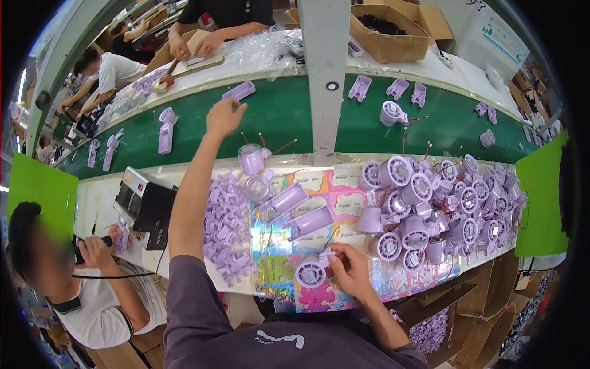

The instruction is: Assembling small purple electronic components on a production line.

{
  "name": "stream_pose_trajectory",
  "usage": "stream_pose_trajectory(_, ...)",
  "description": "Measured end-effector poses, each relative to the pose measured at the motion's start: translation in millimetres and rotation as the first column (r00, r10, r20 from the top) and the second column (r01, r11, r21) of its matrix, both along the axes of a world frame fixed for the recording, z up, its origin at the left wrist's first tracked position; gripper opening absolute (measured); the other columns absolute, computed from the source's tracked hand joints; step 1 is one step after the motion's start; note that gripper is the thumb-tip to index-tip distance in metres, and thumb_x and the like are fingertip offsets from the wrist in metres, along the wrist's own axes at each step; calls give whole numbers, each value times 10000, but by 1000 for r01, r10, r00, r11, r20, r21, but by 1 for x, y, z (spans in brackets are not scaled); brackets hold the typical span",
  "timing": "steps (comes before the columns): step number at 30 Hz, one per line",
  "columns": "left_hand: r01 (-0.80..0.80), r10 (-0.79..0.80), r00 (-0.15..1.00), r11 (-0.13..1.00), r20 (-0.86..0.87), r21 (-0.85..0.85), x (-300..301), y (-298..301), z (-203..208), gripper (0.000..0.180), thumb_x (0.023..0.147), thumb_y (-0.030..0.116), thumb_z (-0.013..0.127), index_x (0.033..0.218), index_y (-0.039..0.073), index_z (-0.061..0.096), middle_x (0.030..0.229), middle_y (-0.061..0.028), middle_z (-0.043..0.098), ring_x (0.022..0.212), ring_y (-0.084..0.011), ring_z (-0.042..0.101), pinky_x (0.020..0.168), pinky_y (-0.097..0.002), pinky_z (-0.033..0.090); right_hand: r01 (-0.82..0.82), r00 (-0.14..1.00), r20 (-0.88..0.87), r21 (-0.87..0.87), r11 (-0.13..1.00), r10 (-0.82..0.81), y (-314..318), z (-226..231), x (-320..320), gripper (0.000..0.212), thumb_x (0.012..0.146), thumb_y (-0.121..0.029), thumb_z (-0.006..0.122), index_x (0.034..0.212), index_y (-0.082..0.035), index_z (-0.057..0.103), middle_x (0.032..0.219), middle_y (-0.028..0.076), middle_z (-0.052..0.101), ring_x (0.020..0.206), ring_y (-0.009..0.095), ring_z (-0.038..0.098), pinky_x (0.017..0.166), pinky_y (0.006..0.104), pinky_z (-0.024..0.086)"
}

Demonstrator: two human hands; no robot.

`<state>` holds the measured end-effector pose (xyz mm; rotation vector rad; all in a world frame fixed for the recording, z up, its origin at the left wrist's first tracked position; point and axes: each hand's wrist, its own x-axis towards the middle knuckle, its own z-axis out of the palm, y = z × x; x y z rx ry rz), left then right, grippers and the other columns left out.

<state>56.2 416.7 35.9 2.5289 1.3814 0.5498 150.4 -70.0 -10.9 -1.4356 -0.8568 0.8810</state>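
Over the green conveyor belt [276,111] my left hand [225,117] is stretched far out, fingers loosely apart and nothing seen in them. Just beyond its fingertips lies a lilac plastic shell [239,90] on the belt. Close to my body, my right hand [350,269] grips a round lilac fan-like housing [310,272] by the small bracket on its side, its open ring face up. Two lilac half shells [312,222] lie on the table beyond it. Farther off stand another round housing [251,158] with wires and a clear round cup [256,188].
A heap of wired round housings [430,203] covers the table's right side. Small lilac brackets [227,227] pile up at left, beside a black machine [145,206]. A grey metal post [319,80] rises ahead. A co-worker [92,295] sits at left; others work across the belt.
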Motion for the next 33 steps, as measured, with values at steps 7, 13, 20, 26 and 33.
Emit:
stream_pose_trajectory(7, -47, 91, 987, 950, -131, 308, -8, 103, -62, 744, 801, 183, 676, 1469, 57, 373, 1357, -232, 548, 1236, -413, 551, 1042, -501, 473, 56, 963, 261, 26, 998, -60, 3, 4, -5, 214, 928, -109, 674, 1103, 15, 662, 794, 102, 670, 584, 135, 639, 534, 271, 492)
stream_pose_trajectory(13, -54, 74, 984, 991, -162, 122, -16, 106, -55, 762, 810, 147, 718, 1482, 100, 362, 1266, -226, 605, 1138, -418, 607, 942, -518, 512, 98, 960, 258, 43, 994, -106, 7, 13, -5, 209, 914, -110, 695, 1079, 17, 679, 771, 95, 674, 547, 123, 613, 507, 263, 471)
stream_pose_trajectory(20, -85, 69, 985, 992, 160, 95, -47, -17, 39, 754, 773, 211, 789, 1436, 126, 439, 957, -146, 679, 905, -358, 675, 803, -454, 522, 125, 976, 172, 50, 991, -132, 4, 0, -6, 217, 906, -91, 694, 1091, 22, 685, 755, 89, 684, 547, 111, 626, 506, 257, 468)
stream_pose_trajectory(26, 96, -146, 914, 984, 377, 148, -106, -204, 73, 734, 742, 143, 804, 1407, 75, 501, 1024, -142, 647, 840, -253, 642, 733, -358, 514, 215, 913, 341, 61, 975, -223, 7, 8, -8, 226, 916, -85, 678, 1130, -13, 671, 997, 140, 628, 721, 210, 612, 632, 313, 490)
stream_pose_trajectory(33, 68, -80, 928, 997, 364, 47, -149, -390, 1, 671, 713, 99, 810, 1324, 9, 546, 1110, -179, 626, 983, -371, 604, 861, -456, 489, 53, 493, 842, 222, 974, -219, -3, 40, -36, 593, 709, -276, 846, 1241, -97, 654, 1140, 119, 563, 974, 293, 534, 797, 416, 453)
